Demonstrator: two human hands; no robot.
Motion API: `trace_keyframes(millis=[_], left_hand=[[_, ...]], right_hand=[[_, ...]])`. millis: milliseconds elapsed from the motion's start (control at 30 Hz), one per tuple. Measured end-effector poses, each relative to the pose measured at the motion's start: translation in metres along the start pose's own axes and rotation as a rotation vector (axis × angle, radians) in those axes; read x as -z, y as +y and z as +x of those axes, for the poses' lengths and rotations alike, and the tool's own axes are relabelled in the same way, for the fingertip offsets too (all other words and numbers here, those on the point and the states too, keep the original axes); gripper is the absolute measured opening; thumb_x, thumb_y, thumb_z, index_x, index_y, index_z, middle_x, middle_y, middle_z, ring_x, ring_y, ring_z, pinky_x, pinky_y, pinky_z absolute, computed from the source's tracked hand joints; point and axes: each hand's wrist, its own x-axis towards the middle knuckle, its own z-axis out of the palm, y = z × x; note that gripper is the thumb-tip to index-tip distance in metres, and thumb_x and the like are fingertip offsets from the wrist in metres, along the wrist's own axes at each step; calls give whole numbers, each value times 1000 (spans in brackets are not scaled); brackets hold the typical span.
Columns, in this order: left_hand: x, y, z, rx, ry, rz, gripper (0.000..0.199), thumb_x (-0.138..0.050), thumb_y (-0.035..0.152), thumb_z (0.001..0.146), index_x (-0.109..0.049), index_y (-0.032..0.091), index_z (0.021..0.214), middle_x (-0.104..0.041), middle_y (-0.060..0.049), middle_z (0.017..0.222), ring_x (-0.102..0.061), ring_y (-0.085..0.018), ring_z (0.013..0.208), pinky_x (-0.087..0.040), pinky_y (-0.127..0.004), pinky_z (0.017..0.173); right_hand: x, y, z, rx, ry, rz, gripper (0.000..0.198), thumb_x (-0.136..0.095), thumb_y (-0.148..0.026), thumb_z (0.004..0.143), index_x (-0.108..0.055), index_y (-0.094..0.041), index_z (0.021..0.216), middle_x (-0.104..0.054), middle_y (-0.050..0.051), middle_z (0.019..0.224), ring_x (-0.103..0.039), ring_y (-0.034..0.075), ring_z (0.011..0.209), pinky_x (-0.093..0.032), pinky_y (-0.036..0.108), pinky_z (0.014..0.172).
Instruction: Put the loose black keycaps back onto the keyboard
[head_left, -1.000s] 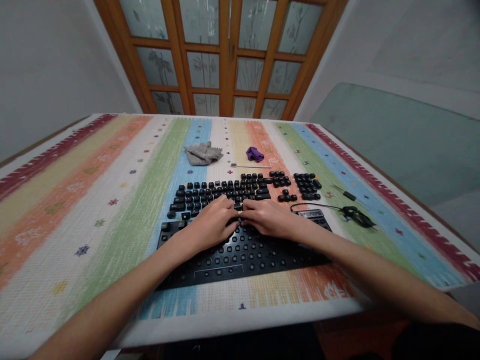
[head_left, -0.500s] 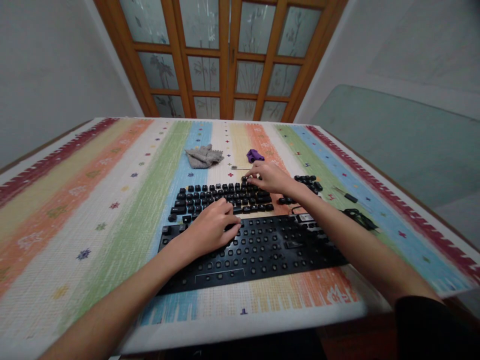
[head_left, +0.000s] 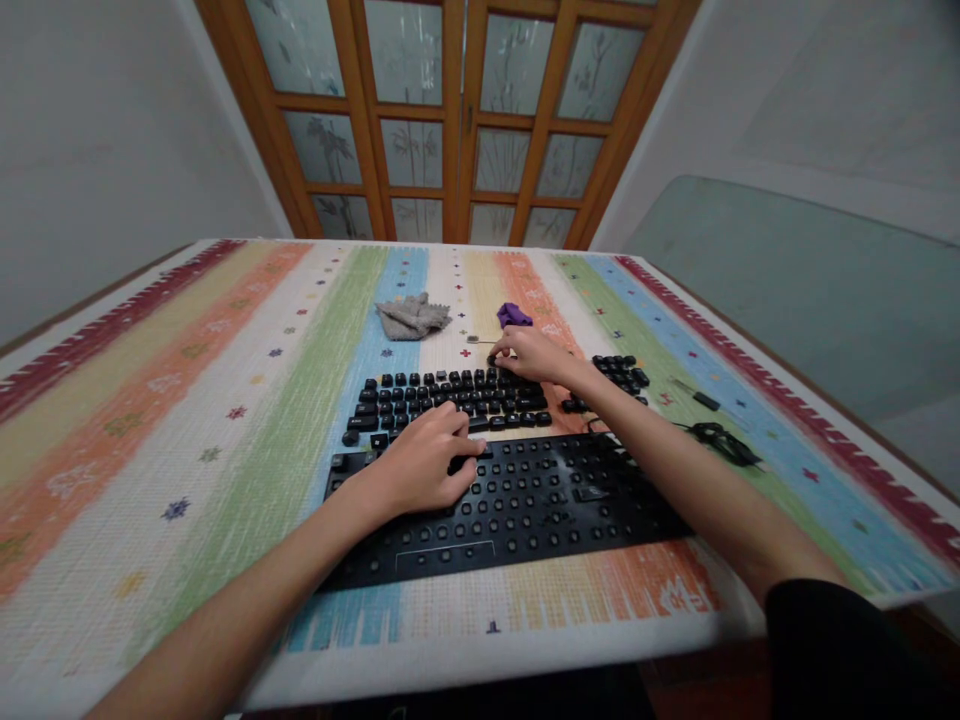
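Black keys [head_left: 445, 391] crowding right hand [head_left: 532, 355]; I could be scattering rows by brushing sideways. Left hand [head_left: 427, 455] resting on keyboard [head_left: 517, 515], grip parted; can't tell whether right's pinching.

You're in what looks like home room: brown wooden double door [head_left: 459, 150] with frosted, plant-etched glass panes [head_left: 403, 50] ahead of you, multicoloured striped cloth [head_left: 240, 375] with small flower motifs spread before you, plain pale-grey walls [head_left: 112, 130] either side.

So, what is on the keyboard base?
Keycaps at the far left of the keyboard base, and the left hand over it. What the hand and forearms cover is hidden.
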Motion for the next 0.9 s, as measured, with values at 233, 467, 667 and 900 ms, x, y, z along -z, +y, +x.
trace_keyframes(millis=[233, 467, 667, 900], left_hand=[[0, -2, 1, 19, -1, -16, 28, -49, 23, 91, -75, 17, 101, -57, -7, 83, -51, -22, 85, -45, -36, 76], [-2, -3, 0, -4, 25, -25, 28, -48, 23, 93, -73, 17, 103, -58, -7, 83, -51, -21, 86, -45, -35, 75], [-1, -5, -1, -4, 62, -52, 27, -49, 23, 94, -72, 16, 104, -59, -7, 85, -51, -21, 87, -46, -36, 77], [0, -6, 1, -16, 88, -79, 25, -49, 23, 95, -71, 16, 105, -60, -6, 86, -51, -21, 88, -44, -34, 77]], right_hand=[[2, -2, 5, -28, -25, 15, 19, -63, -16, 86, -77, -13, 99, -67, 11, 94, -59, 20, 85, -41, 31, 75], [6, -5, 1, -32, 20, 45, 18, -63, -16, 86, -75, -12, 99, -65, 13, 101, -58, 21, 92, -42, 31, 81], [18, 1, -16, -54, 77, 200, 19, -62, -23, 87, -72, -13, 99, -66, 9, 96, -55, 17, 79, -42, 30, 72], [22, -18, -61, -29, -34, 622, 26, -64, -36, 86, -70, -14, 98, -68, 5, 85, -54, 14, 71, -42, 29, 65]])
